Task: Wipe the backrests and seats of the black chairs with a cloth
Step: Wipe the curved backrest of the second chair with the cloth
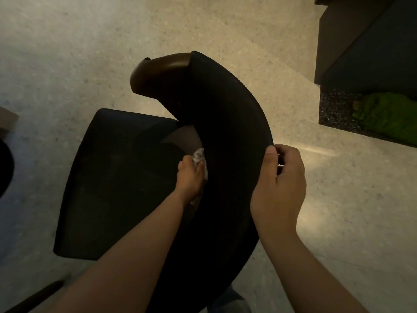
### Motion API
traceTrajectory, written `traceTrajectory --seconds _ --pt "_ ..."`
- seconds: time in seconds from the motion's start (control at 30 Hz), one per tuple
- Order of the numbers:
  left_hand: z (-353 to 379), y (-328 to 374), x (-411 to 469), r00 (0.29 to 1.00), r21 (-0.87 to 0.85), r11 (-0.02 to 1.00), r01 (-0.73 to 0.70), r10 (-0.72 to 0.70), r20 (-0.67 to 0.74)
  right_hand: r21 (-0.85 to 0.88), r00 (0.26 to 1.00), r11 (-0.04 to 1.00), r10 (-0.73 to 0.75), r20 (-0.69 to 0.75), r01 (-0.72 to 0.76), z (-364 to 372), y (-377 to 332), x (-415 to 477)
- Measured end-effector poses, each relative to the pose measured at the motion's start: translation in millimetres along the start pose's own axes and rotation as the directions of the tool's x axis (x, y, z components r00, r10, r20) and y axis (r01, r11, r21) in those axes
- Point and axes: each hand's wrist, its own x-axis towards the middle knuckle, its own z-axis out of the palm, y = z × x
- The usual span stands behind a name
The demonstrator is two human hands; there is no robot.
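View: head camera, looking straight down over both my forearms.
Chair: the black chair [221,233] stands on a pale speckled floor [67,53]. Its curved backrest [225,114] is nearest me and its seat [117,181] spreads out to the left.
Armrest: a brown wooden armrest [158,73] curls off the far end of the backrest.
Cloth: the small pale cloth [199,157] is bunched against the inner face of the backrest, low down, near where it meets the seat.
Left hand: my left hand [190,177] is curled round the cloth and presses it to the backrest (only the top of the wad and a strip at the side show past my fingers).
Right hand: my right hand [279,186] grips the backrest's outer rim, with the thumb on the edge and the fingers curled over the outer side.
Surroundings: a dark cabinet [361,41] stands at upper right, with a green mossy patch [388,114] at its foot. A dark rounded shape [4,168] sits at the left edge; I cannot tell what it is.
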Motion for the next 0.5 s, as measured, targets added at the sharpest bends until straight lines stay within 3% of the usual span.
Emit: traceTrajectory --seconds 0.1,0.23,0.33,0.43,0.5 --pt "1.3 1.4 -1.1 1.0 -0.106 0.994 -0.001 0.0 -0.009 0.004 1.0 1.0 -0.002 0.006 0.002 -0.7 0.5 -0.5" --pt "-0.1 0.4 0.7 0.983 0.041 0.994 0.101 -0.106 0.151 0.013 1.0 1.0 -0.012 0.0 0.012 0.1 0.5 -0.6" --pt "-7.3 -0.6 -1.0 0.98 0.023 0.99 0.137 -0.139 0.141 0.018 1.0 1.0 -0.011 -0.004 0.011 -0.6 0.4 -0.9" --pt "-15.7 14.1 -12.3 1.0 -0.143 0.99 0.018 -0.018 0.006 0.023 1.0 1.0 -0.008 -0.015 0.008 -0.4 0.9 -1.6" --pt "-20.4 33.0 -23.8 0.984 -0.107 0.981 -0.163 0.154 -0.085 0.021 1.0 1.0 -0.001 -0.027 0.001 -0.3 1.0 -2.2"
